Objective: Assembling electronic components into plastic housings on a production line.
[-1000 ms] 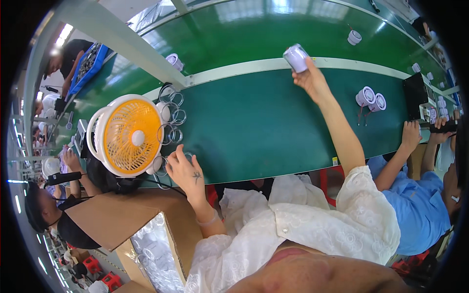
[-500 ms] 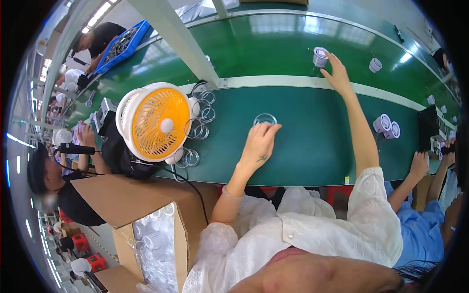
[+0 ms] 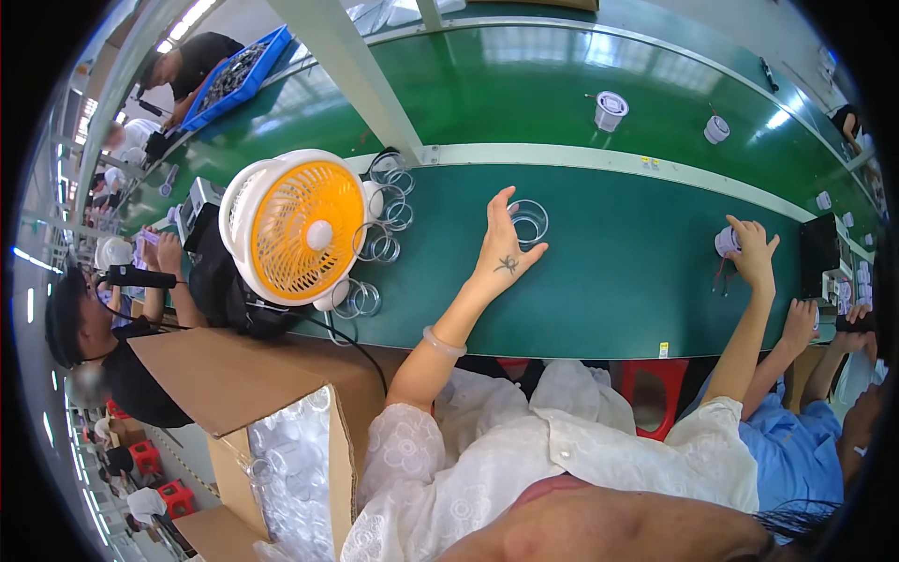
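My left hand (image 3: 504, 245) is over the middle of the green table, its thumb and fingers curved around the side of a clear plastic ring (image 3: 530, 223) that looks like a short cup. The ring's round mouth faces up toward me. At the right, my right hand (image 3: 753, 255) reaches over a small white round part (image 3: 727, 242) with thin dark and red wires. Its fingers are spread, touching or very near that part. A second such part, seen there earlier, is hidden by the hand.
An orange and white fan (image 3: 314, 229) stands at the left, with several clear rings (image 3: 379, 246) beside it. White parts (image 3: 611, 110) sit on the green belt beyond a pale rail. A carton (image 3: 234, 375) of clear plastic pieces is at lower left. Co-workers sit on both sides.
My right hand has come back from the part on the belt to the white parts at the right. The clear ring in my left hand has shifted right and turned its mouth upward.
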Tool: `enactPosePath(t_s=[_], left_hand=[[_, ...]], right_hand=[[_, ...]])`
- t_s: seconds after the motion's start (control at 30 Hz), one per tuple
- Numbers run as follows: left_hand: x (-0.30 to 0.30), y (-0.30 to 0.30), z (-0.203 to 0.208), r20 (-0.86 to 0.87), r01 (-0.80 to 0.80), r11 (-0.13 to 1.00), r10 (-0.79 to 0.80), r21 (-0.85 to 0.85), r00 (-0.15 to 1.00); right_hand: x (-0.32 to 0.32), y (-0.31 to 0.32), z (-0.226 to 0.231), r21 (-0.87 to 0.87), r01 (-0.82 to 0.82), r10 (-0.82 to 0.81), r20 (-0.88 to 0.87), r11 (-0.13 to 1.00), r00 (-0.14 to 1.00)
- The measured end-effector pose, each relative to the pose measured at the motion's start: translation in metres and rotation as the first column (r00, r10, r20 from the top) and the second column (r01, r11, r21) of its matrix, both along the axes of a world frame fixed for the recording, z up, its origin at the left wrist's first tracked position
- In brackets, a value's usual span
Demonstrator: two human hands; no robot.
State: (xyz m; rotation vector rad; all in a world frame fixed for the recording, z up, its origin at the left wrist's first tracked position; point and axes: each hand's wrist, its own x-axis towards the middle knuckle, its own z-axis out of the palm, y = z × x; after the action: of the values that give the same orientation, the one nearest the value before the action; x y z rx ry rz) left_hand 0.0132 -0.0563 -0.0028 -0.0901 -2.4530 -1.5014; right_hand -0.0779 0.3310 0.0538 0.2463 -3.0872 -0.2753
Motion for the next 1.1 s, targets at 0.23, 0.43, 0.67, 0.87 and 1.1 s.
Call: enactPosePath(t_s=[0.23,0.43,0.67,0.87,1.1], left_hand=[[-0.017,0.002,0.0,0.034,0.048,0.999,-0.048,0.011,0.998],[-0.04,0.025,-0.003,-0.103,0.22,0.728,-0.203,0.65,0.974],[-0.038,0.01,-0.015,-0.008,0.161,0.507,-0.29,0.847,0.957],[-0.045,0.011,-0.015,0.036,0.111,0.537,-0.256,0.836,0.966],[-0.044,0.008,-0.01,0.012,0.143,0.598,-0.247,0.789,0.969]], right_hand=[[-0.007,-0.081,0.004,-0.779,-0.322,0.256,-0.213,0.538,0.943],[0.006,-0.181,-0.019,-0.941,-0.067,0.277,-0.165,-0.332,0.946],[0.022,-0.192,-0.053,-0.96,-0.177,0.267,-0.233,-0.218,0.935],[0.026,-0.193,-0.054,-0.906,-0.414,0.227,-0.423,-0.089,0.877],[0.028,-0.195,-0.053,-0.863,-0.469,0.249,-0.504,-0.19,0.827]])
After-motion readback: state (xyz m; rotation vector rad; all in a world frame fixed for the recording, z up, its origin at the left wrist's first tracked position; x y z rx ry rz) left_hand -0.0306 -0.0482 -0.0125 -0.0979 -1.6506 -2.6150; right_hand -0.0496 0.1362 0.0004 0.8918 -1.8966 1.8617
